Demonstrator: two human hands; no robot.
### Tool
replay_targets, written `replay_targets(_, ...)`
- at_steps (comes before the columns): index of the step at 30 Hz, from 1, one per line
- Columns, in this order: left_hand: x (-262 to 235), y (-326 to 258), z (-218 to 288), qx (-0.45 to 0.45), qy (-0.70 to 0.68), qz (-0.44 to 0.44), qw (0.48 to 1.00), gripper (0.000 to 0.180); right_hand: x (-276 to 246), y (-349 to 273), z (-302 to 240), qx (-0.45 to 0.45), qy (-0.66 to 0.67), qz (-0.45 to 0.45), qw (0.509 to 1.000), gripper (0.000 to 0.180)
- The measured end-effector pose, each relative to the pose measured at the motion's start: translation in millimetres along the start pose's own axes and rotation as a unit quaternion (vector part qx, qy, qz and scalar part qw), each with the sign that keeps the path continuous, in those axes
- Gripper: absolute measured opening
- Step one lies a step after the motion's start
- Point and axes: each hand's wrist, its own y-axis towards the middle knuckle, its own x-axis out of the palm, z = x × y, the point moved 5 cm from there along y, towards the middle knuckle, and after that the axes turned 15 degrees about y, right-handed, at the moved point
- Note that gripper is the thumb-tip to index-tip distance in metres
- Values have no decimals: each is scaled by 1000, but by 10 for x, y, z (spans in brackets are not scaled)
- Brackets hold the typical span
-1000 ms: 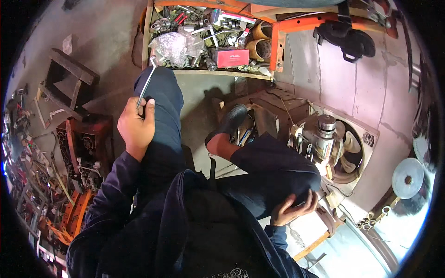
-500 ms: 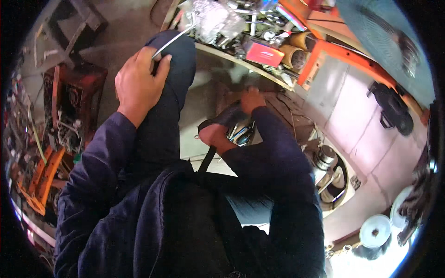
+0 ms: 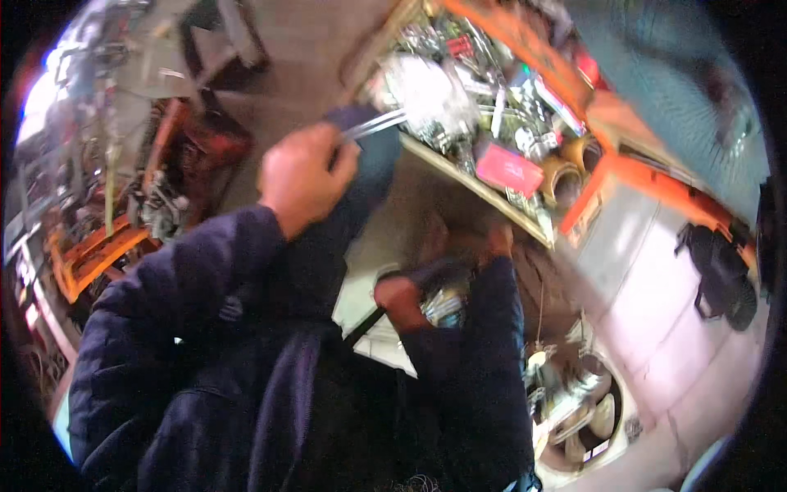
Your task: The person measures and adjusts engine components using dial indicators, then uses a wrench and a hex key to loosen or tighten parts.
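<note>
My left hand (image 3: 303,176) is closed around a slim, shiny metal rod-shaped tool (image 3: 373,125), over my raised left knee. The tool points right, toward a clear plastic bag (image 3: 426,90) in the wooden tray; motion blur hides its tip. My right hand (image 3: 500,239) reaches down past the toe end of my foot (image 3: 402,297), below the tray's front edge. Its fingers are smeared and dark, so I cannot see what they touch. Several metal tools (image 3: 447,305) lie beside the foot.
The wooden tray (image 3: 471,190) holds metal parts, a red box (image 3: 508,169) and round brown tubes (image 3: 561,182). A white basin (image 3: 619,426) with metal parts stands at the lower right. A black bag-like object (image 3: 717,275) lies on the tiles. Orange metal pieces (image 3: 98,254) are at left.
The whole view has swung, so the scene sits lower and further right. My left hand, still gripping the tool, appears nearer the tray; my right hand remains low by the foot.
</note>
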Motion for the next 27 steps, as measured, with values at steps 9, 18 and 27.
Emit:
replay_targets(9,-145,-24,119,32,-8,24,999,29,58,246,-452,229,37,38,972,24)
replay_targets(18,-235,-36,49,8,-8,-17,1000,29,30,803,-628,290,47,46,955,25)
replay_targets(27,-237,-30,98,28,-20,-44,998,31,70,1058,-655,309,57,56,948,27)
